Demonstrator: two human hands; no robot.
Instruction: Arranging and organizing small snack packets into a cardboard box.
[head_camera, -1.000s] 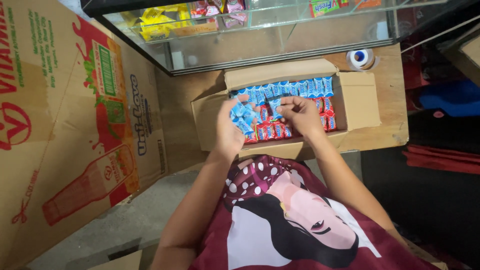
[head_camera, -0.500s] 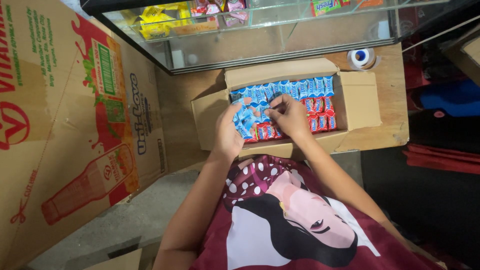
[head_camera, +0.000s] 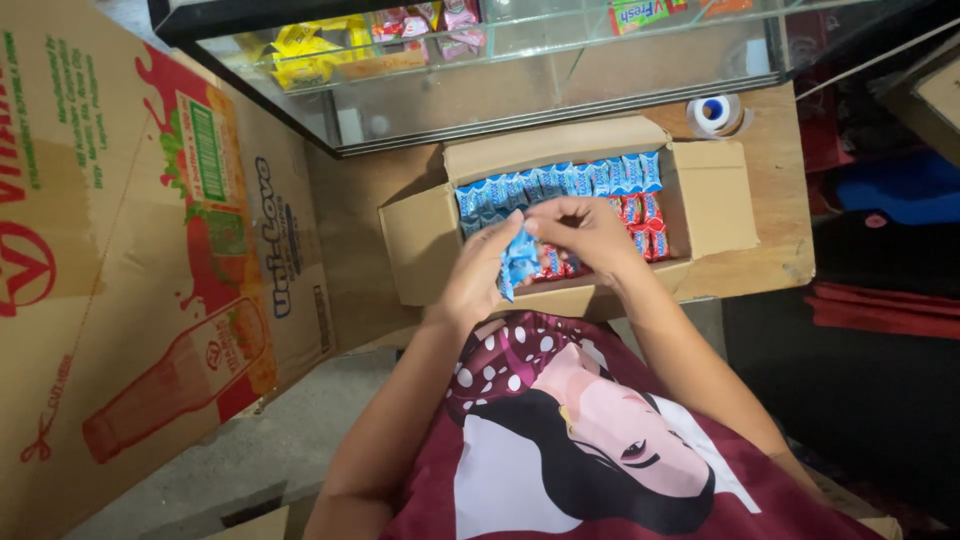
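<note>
Currently both hands meet above the front edge of the open brown cardboard box (head_camera: 715, 205), which sits on the wooden worktop (head_camera: 770, 270) near its back edge. Left hand (head_camera: 478, 280): grip closed on a small bundle of blue foil snack packets (head_camera: 520, 262), held upright over the box's front wall. Right hand (head_camera: 590, 232): fingers pinch the top of the same bundle. Inside the box: a row of blue packets (head_camera: 560, 182) along the back wall, red packets (head_camera: 645, 225) in front of them toward the right. A white tape roll (head_camera: 716, 113) lies at the worktop's back edge, just beside the glass display case (head_camera: 560, 80).
</note>
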